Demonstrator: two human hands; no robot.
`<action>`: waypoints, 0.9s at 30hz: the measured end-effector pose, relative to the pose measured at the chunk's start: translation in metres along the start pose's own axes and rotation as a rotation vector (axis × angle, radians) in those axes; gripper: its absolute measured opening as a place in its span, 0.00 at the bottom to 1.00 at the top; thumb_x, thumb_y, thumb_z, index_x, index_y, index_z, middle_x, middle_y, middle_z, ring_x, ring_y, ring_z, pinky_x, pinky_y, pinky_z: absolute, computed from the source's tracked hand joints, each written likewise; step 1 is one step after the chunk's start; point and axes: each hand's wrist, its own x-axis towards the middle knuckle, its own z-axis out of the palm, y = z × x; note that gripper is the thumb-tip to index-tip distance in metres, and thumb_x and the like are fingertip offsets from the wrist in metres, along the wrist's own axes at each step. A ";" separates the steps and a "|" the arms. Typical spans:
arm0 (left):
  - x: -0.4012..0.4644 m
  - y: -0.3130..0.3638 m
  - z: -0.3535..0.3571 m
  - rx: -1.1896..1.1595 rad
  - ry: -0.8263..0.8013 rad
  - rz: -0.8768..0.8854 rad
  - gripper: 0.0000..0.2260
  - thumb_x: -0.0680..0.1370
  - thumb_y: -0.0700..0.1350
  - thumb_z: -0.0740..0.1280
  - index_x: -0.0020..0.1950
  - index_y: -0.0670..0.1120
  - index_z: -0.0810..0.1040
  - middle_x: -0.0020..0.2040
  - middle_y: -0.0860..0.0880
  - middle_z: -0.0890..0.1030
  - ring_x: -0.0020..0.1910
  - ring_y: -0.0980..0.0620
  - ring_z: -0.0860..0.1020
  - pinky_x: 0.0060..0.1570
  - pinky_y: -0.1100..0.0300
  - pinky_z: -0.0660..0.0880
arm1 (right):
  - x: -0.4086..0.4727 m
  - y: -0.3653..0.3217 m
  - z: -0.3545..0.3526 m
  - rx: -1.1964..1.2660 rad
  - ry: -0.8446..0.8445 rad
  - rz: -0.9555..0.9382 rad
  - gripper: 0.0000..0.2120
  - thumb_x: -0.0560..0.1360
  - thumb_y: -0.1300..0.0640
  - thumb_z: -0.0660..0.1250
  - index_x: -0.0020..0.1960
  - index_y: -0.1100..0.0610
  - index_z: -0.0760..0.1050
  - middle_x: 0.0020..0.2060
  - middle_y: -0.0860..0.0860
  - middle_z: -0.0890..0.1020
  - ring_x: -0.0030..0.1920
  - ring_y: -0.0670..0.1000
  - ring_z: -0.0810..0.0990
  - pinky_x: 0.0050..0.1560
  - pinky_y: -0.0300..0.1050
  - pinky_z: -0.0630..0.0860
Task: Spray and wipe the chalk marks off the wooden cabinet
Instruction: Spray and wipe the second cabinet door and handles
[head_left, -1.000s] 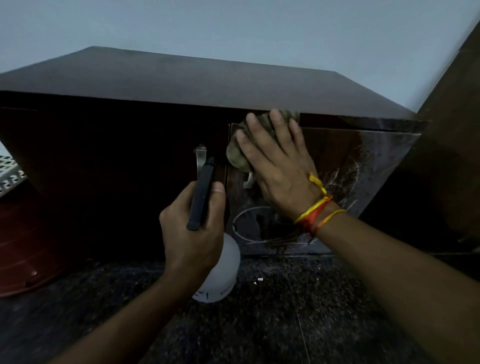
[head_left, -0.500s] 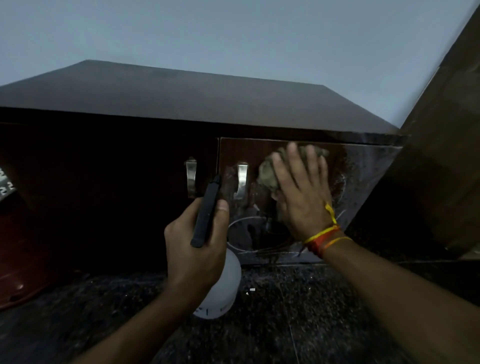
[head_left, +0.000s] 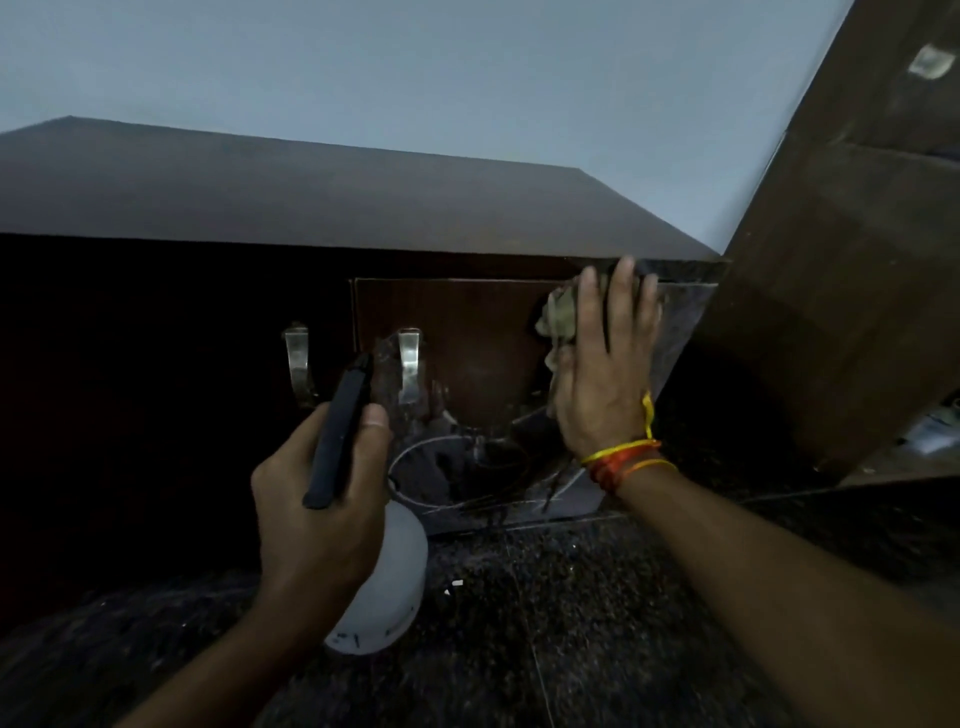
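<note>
Dim room, dark wooden cabinet (head_left: 467, 332): your right hand (head_left: 605, 364) presses the soft, crumpled cloth (head_left: 558, 317) flat-fingered; your left hand (head_left: 317, 499) grips the light spray bottle (head_left: 384, 577) by its neck.

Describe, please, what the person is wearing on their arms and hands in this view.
Both forearms are bare, with no sleeves or gloves in view. The right hand has a bundle of yellow, orange and red threads tied round its wrist, one loose yellow end sticking up. The left hand shows nothing worn; no rings are visible on either.
</note>
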 end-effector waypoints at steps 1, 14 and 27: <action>0.000 0.000 0.001 0.009 -0.002 0.003 0.12 0.79 0.61 0.63 0.42 0.55 0.76 0.31 0.43 0.76 0.28 0.48 0.74 0.26 0.55 0.70 | 0.004 -0.002 0.000 0.027 0.018 0.044 0.33 0.73 0.60 0.56 0.77 0.57 0.50 0.75 0.61 0.53 0.75 0.65 0.46 0.74 0.65 0.48; 0.007 0.007 0.026 -0.037 -0.001 -0.003 0.18 0.76 0.63 0.58 0.42 0.50 0.77 0.35 0.41 0.78 0.29 0.46 0.75 0.28 0.45 0.72 | 0.006 0.004 -0.001 0.083 0.062 0.130 0.32 0.75 0.60 0.56 0.77 0.59 0.50 0.75 0.64 0.52 0.75 0.66 0.47 0.75 0.63 0.47; 0.003 0.011 0.041 -0.036 -0.034 0.008 0.22 0.77 0.61 0.58 0.45 0.43 0.77 0.34 0.39 0.76 0.31 0.46 0.73 0.31 0.50 0.70 | 0.015 0.024 -0.006 0.183 0.095 0.271 0.32 0.74 0.60 0.52 0.77 0.62 0.48 0.75 0.65 0.50 0.75 0.66 0.45 0.75 0.61 0.45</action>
